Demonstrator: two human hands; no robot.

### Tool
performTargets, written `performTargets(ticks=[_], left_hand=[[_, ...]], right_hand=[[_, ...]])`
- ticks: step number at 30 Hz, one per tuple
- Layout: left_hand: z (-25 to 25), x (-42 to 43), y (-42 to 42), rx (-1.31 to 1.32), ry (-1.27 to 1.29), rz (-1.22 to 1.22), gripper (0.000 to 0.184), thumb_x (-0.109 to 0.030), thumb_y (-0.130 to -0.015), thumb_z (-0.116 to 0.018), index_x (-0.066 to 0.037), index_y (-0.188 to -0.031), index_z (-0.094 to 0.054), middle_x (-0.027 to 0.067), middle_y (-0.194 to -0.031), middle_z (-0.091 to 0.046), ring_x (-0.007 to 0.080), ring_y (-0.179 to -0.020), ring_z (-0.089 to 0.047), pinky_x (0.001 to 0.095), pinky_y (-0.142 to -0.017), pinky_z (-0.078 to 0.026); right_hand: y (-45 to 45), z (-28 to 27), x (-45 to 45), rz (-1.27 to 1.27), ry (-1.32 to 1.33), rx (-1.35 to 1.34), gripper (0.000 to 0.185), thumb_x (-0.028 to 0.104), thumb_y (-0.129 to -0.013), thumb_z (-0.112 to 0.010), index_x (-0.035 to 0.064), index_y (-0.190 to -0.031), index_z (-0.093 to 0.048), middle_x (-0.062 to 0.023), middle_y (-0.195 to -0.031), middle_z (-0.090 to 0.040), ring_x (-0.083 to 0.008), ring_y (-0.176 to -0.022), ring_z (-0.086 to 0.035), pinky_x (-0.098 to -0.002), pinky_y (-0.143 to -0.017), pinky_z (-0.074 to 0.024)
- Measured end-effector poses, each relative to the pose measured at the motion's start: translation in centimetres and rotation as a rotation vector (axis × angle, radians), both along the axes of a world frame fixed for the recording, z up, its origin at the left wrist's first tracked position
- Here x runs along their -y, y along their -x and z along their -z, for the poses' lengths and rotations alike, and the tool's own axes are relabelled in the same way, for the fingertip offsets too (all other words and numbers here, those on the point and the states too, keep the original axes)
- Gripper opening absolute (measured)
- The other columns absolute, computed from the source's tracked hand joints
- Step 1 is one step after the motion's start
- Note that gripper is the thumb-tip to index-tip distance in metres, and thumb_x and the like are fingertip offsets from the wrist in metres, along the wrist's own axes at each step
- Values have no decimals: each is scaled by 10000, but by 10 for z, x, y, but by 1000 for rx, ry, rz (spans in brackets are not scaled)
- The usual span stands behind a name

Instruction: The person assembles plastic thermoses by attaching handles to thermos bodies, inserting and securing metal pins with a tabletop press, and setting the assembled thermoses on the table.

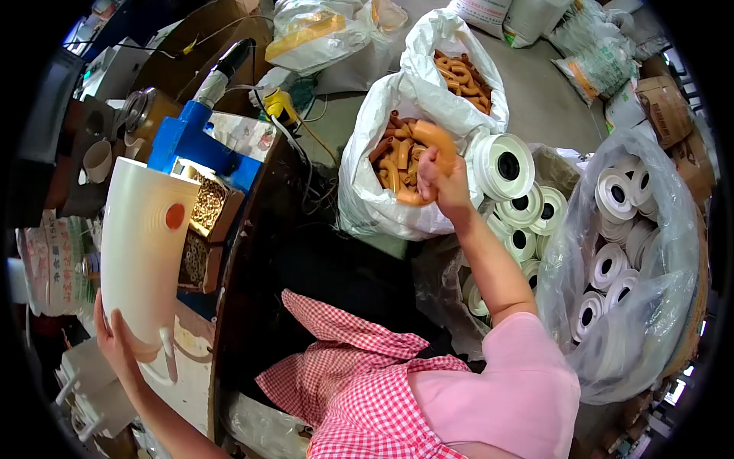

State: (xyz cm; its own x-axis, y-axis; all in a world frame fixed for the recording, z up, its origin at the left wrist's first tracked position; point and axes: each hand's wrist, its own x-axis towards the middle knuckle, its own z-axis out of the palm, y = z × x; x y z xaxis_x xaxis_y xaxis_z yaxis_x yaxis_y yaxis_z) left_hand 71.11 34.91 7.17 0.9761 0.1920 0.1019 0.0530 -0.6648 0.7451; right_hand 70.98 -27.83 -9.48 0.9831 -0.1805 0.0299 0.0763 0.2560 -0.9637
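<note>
My left hand (116,344) grips the lower end of a white, tapered, tube-like vessel (138,252) on the left. The vessel has a round orange-red spot on its side and a small white projection near my hand. My right hand (446,177) is closed round a curved orange-brown handle (436,139), held over an open white sack (359,164). Many similar brown curved handles (394,164) fill that sack. My right fingers are partly blurred.
A blue tool (187,141) stands on the bench beside boxes of brass-coloured screws (208,203) and dull metal parts (197,264). Behind is a second sack of brown handles (462,76). White ringed parts (506,167) fill plastic bags at right. Cables hang by the bench edge.
</note>
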Motion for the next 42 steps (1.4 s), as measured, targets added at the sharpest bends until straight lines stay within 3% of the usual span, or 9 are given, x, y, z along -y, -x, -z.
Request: performTargets(ticks=[5,11,25,28,30,33,37,39,42], left_hand=[[2,-1,-4,2,103,-29,544,-272,-995,-649,-20,-1451,-492,136,-1395,-567,214,-1232,-560,340,-1046,-440],[6,-1,-6,37,180,54,529,-233,-990,-658,-4,-1440,-499,116,-1352,-597,186,-1190,-576,303,-1030,-446],[5,15,-1,95,174,2,518,-188,-957,-697,-7,-1413,-531,112,-1348,-596,175,-1196,-570,296,-1027,-446],[4,19,-2,127,35,-9,532,-231,-911,-729,-8,-1369,-576,126,-1318,-620,219,-1201,-582,329,-1037,-445],[9,20,-4,170,-87,-34,554,-286,-876,-746,0,-1329,-604,150,-1304,-630,264,-1198,-593,359,-1043,-445],[-1,32,0,208,-142,-60,583,-341,-844,-758,4,-1294,-625,187,-1305,-627,313,-1202,-596,390,-1053,-442],[-14,39,6,158,-165,-94,623,-391,-815,-767,-23,-1299,-631,185,-1281,-630,341,-1197,-580,413,-1057,-440],[-16,41,5,167,-194,-97,635,-417,-802,-769,-44,-1299,-640,177,-1283,-627,344,-1208,-568,423,-1057,-441],[-14,43,8,155,-218,-152,621,-380,-789,-792,-46,-1291,-647,183,-1307,-596,329,-1227,-550,413,-1061,-434]], right_hand=[[21,-61,-24,-270,-545,77,193,163,-972,-616,73,-831,-520,-1,-595,-470,-105,-445,-449,-251,-434,-386],[35,-96,-41,-335,54,129,164,153,-941,-618,45,-841,-546,18,-611,-487,-53,-453,-453,-208,-429,-361],[11,-120,-87,-465,415,462,433,151,-933,-688,66,-1335,-553,-26,-924,-611,-100,-685,-555,-262,-647,-475],[21,-105,-129,-527,-307,-235,837,68,-1003,-538,256,-1600,18,-197,-1290,-569,-189,-714,-649,-299,-613,-571],[45,-65,-147,-561,-176,-649,884,115,-1005,-561,315,-1603,59,-208,-1320,-573,-235,-795,-669,-333,-604,-585],[120,-4,-161,-888,-251,-1024,578,174,-989,-574,108,-1515,-342,-187,-1243,-597,-281,-940,-657,-373,-747,-575],[121,-21,-137,-1380,116,-554,629,90,-893,-576,59,-1489,-375,-132,-1235,-587,-231,-1209,-533,-339,-1047,-421],[99,-59,-131,-1476,838,-170,643,115,-823,-658,98,-1428,-442,-187,-1136,-658,-288,-1150,-625,-372,-952,-504],[104,-64,-127,-1474,1864,189,318,380,-788,-745,163,-1011,-678,-34,-781,-679,-220,-996,-657,-429,-703,-500]])
